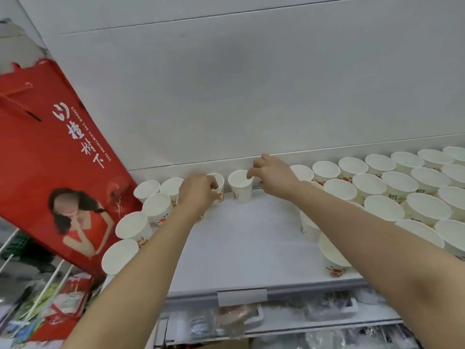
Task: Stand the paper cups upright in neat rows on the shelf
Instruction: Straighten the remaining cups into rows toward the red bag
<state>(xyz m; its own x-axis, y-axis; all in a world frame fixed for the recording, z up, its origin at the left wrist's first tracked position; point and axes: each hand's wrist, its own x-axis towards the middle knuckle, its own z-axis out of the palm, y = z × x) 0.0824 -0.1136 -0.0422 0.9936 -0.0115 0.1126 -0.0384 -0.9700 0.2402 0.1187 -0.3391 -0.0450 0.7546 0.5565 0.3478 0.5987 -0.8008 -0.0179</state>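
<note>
Both forearms are reaching in from the near edge over the white shelf (241, 248). At left, a red bag (45, 159) is leaning beside upright paper cups (133, 226). Left hand (198, 191) is curling fingers round one cup (218, 183) at the back. Right hand (273, 176) is pinching the rim of the next cup (240, 186), w/ more cup rows (392, 192) standing at right.
</note>
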